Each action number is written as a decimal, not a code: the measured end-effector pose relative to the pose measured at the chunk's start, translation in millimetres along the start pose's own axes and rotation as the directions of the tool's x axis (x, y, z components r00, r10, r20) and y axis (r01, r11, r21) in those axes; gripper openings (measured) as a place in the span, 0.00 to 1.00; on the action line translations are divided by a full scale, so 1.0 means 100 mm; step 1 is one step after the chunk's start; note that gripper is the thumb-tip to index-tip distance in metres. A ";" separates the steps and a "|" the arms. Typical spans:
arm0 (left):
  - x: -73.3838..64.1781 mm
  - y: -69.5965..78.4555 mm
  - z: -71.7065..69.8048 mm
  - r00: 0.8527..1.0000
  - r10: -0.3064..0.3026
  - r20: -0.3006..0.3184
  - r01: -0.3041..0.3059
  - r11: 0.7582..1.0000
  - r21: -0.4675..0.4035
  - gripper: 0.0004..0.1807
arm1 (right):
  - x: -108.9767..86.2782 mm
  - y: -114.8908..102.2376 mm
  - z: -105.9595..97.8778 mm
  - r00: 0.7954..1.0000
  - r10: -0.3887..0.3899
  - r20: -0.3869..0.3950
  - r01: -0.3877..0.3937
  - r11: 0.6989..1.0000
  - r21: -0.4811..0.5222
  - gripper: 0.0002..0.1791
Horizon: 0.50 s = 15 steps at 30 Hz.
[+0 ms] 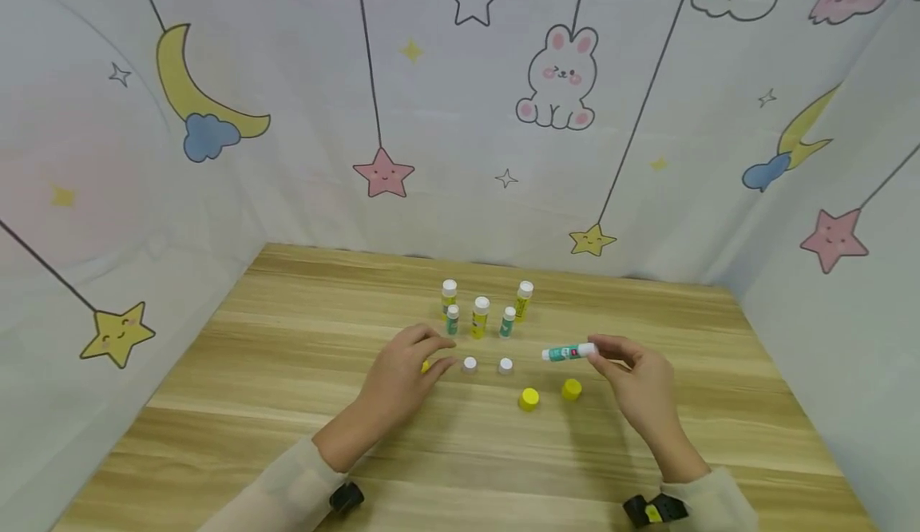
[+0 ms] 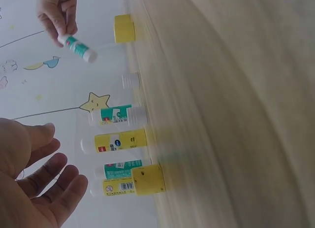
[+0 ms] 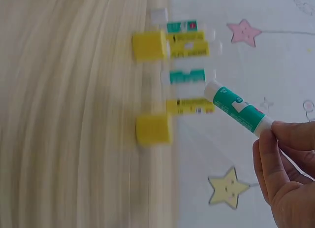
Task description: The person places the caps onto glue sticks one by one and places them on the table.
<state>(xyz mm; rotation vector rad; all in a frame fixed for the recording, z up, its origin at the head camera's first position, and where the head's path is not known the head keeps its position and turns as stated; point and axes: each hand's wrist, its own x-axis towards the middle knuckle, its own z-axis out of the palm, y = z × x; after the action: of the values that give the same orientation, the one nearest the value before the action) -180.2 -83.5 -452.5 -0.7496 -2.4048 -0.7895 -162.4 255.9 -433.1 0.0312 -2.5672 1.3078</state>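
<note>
My right hand (image 1: 640,384) pinches a small green glue stick (image 1: 564,353) by one white end, holding it tilted above the table. The right wrist view shows the thumb and fingertips on that end of the green glue stick (image 3: 237,109). My left hand (image 1: 398,372) is over the table with fingers loosely bent and nothing between them. Partly hidden behind its fingers is a yellow cap (image 1: 426,366), which shows more fully in the left wrist view. Two white caps (image 1: 469,365) lie between the hands. Two yellow caps (image 1: 529,399) are nearer the right hand.
Beyond the hands stand several glue sticks upright: yellow ones (image 1: 479,320) with white tops, and two smaller green ones (image 1: 506,324). The wooden table (image 1: 287,332) meets a white cloth (image 1: 460,220) printed with stars, moons and a rabbit at its back and sides.
</note>
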 end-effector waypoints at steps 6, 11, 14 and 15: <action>-0.03 -0.03 -0.03 0.997 -0.065 0.036 0.064 0.998 0.010 0.10 | 0.07 0.22 -0.35 0.994 -0.071 -0.083 0.053 0.980 -0.192 0.14; -0.04 -0.07 -0.03 0.995 -0.091 0.043 0.091 0.996 0.009 0.10 | 0.17 0.47 -0.65 0.984 -0.144 -0.102 0.101 0.934 -0.344 0.14; -0.05 -0.09 -0.03 0.994 -0.104 0.037 0.103 0.995 0.017 0.10 | 0.23 0.59 -0.81 0.981 -0.159 -0.111 0.100 0.905 -0.412 0.14; -0.05 -0.09 -0.03 0.994 -0.107 0.035 0.106 0.994 0.019 0.10 | 0.26 0.63 -0.86 0.980 -0.166 -0.114 0.100 0.894 -0.436 0.14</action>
<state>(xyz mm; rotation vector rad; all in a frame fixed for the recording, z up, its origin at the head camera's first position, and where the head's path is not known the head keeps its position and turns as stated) -181.4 -93.7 -457.2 -0.6379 -2.4977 -0.8023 -177.2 364.8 -428.8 0.0251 -2.6087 0.6477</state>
